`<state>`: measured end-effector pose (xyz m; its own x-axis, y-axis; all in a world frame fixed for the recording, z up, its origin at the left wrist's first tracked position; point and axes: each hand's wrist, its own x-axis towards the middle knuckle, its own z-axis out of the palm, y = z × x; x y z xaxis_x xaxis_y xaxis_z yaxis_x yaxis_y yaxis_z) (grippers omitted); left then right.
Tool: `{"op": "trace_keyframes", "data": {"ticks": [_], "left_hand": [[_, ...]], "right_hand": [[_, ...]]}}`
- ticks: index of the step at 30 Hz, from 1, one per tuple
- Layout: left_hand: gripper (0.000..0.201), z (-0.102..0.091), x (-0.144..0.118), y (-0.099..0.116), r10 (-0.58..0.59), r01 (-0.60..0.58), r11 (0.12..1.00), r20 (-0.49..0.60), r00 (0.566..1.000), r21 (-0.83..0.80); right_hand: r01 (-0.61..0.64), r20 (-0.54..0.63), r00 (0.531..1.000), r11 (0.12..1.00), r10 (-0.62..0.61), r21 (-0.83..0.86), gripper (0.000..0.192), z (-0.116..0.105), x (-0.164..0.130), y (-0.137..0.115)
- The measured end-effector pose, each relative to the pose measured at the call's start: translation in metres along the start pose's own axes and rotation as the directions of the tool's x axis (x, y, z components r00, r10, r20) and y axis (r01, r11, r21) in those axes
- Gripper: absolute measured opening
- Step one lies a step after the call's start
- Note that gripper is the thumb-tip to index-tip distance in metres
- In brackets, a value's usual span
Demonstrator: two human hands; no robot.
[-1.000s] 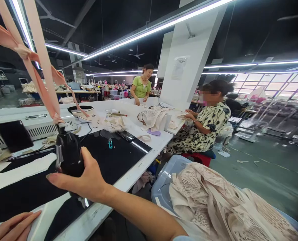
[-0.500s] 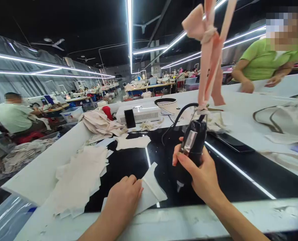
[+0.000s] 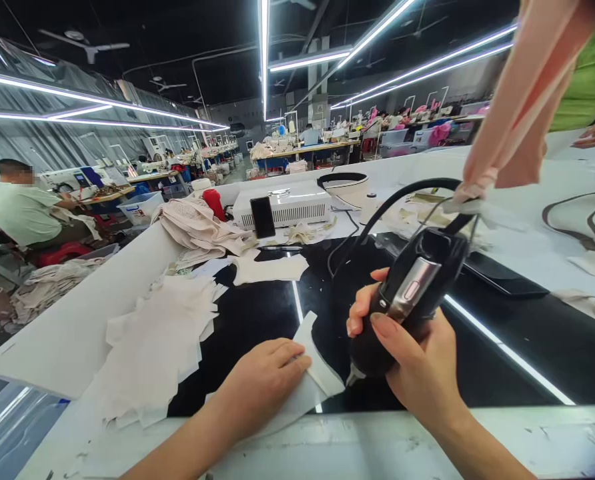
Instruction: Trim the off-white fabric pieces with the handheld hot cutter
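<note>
My right hand (image 3: pixel 417 360) is wrapped round a black corded handheld tool (image 3: pixel 417 280) with a silver plate on its side. The tool tilts to the right at its top, and its pointed metal tip (image 3: pixel 355 377) is beside the right corner of a white fabric piece (image 3: pixel 322 363). I cannot tell whether the tip touches the fabric. My left hand (image 3: pixel 272 373) lies with fingers flat on that piece, holding it against the black glossy panel (image 3: pixel 257 317). Pink fabric strips (image 3: pixel 522 100) hang from above and are tied to the tool's top.
A stack of cut fabric pieces (image 3: pixel 152 353) lies at left, with a single piece (image 3: pixel 270 269) farther back. Behind are a phone (image 3: pixel 262 218), a white vented box (image 3: pixel 297 203) and a fabric heap (image 3: pixel 197 230). A flat black object (image 3: pixel 502 273) lies at right. A person in green (image 3: pixel 587 87) stands across the table.
The tool has tilted over, its top swinging right and its tip coming close to the fabric piece's corner. My left hand has shifted right, its fingers reaching farther over the piece. The view has shifted.
</note>
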<state>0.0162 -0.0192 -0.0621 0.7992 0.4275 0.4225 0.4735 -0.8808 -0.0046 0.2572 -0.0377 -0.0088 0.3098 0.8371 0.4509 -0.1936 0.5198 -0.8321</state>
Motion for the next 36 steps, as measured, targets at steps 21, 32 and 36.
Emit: {"op": "trace_keyframes", "data": {"ticks": [21,32,36], "left_hand": [[0.024,-0.012,-0.005,0.028,-0.071,0.07,0.97,-0.004,0.997,0.233],[0.028,0.005,0.03,0.057,0.163,-0.153,0.986,-0.211,0.964,0.06],[0.033,0.011,0.03,0.054,0.157,-0.151,0.987,-0.159,0.975,0.051]], "right_hand": [[0.015,-0.003,1.0,1.0,-0.015,0.024,0.046,0.006,-0.003,0.0],[-0.02,0.006,1.0,0.996,0.02,0.089,0.039,0.007,-0.006,-0.004],[-0.022,0.009,1.0,0.994,0.021,0.106,0.038,0.009,-0.006,-0.004]]}}
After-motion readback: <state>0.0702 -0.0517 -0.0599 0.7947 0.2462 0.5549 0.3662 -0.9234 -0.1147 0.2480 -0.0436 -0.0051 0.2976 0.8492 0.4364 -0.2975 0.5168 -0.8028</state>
